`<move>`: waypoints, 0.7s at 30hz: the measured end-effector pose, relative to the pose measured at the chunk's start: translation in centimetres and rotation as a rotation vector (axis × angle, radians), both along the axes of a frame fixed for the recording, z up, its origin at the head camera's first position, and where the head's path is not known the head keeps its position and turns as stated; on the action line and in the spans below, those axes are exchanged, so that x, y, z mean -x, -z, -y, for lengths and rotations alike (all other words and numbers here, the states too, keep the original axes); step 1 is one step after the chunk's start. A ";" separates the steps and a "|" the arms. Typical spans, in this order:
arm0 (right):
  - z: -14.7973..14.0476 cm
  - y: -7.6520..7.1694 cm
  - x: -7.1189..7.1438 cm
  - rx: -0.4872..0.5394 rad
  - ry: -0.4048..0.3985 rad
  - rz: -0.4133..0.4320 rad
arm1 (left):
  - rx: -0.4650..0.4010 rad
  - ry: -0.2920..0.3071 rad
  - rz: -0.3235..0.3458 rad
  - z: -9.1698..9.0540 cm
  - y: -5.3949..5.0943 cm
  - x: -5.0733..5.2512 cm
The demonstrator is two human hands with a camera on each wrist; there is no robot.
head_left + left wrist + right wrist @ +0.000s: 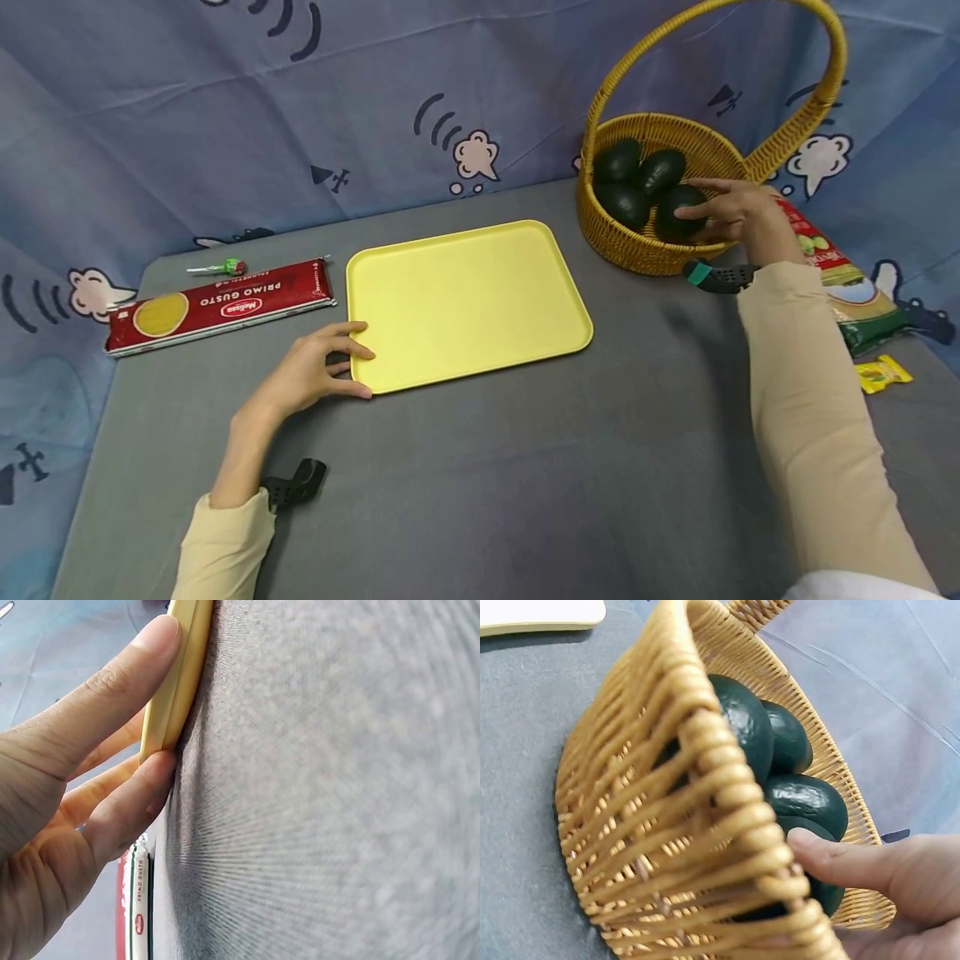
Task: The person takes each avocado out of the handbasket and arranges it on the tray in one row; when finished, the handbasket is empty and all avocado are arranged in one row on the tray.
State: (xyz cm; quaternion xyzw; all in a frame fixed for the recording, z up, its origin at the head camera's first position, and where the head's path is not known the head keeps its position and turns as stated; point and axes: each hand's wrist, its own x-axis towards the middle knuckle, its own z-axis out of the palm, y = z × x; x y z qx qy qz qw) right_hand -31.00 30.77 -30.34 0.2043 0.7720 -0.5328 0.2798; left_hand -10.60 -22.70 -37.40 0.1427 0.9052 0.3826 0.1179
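At the near left corner of a yellow tray [465, 304], my left hand [311, 371] holds the rim, its thumb [112, 682] on the front edge and its fingers along the left side. My right hand [738, 212] reaches inside a yellow woven basket [637, 257] and grips the nearest dark green avocado [675, 202]. In the right wrist view the thumb [832, 859] presses on that avocado, while the other fingers are mostly hidden. Several more avocados [618, 160] lie beside it in the basket.
A red spaghetti pack [232, 304] lies left of the tray, with a lollipop [228, 267] behind it. Right of the basket, partly behind my right arm, is a red and green bag [851, 279]. A small yellow wrapped candy [883, 373] lies near it. Patterned cloth hangs behind.
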 end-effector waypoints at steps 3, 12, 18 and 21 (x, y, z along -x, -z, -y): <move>0.1 0.1 0.3 0.048 -0.009 0.025 | 0.008 -0.002 -0.004 0.0 -0.1 0.0; 1.0 0.9 0.1 0.042 0.041 -0.037 | 0.019 -0.040 0.027 -0.2 -0.3 -0.2; 1.0 1.4 0.4 -0.050 0.046 -0.090 | 0.022 -0.058 0.015 -0.4 -0.5 -0.2; 1.1 1.4 0.5 -0.090 0.045 -0.117 | 0.016 -0.061 0.007 -0.3 -0.5 -0.2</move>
